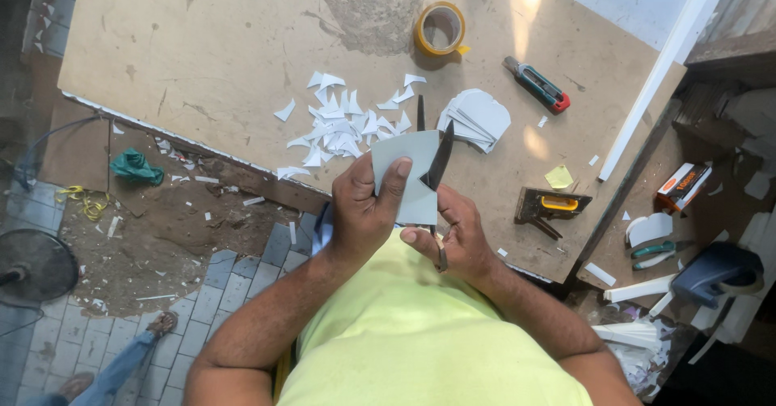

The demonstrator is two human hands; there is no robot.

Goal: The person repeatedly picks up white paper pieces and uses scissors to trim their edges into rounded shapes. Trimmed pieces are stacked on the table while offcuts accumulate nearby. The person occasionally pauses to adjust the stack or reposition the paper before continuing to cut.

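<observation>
Centrally: pale grey-white sheet of thin card, roughly fan-shaped, held upright-ish above near edge of brown worn hardboard worktable. Left hand closed around sheet's left edge, thumb pressed across face. Right hand closed on loops of dark-bladed metal scissors, blades open and straddling sheet's right edge at about 2 o'clock of it.

Judged light and fairly stiff, holds shape without drooping; likely to crease if pinched hard, cut edges possibly sharp. Best taken at edge away from blades, thumb flat on face.

Just beyond, at 12 o'clock: scatter of small white triangular offcuts. At 1 o'clock: fanned stack of rounded white cut pieces, just beside blade tips. Farther, 12 to 1 o'clock: roll of yellow tape. At 2 o'clock: red-and-green utility knife. At 3 o'clock: black-and-yellow staple gun, small yellow paper scrap near it. Long white strip lying along table's right edge.

Off table at 3 to 4 o'clock: orange-and-white small box, dark blue tape dispenser, more white scraps. At 9 o'clock, on dirt floor: crumpled green cloth. At 8 o'clock: another person's sandalled foot and denim leg on grey paving.
</observation>
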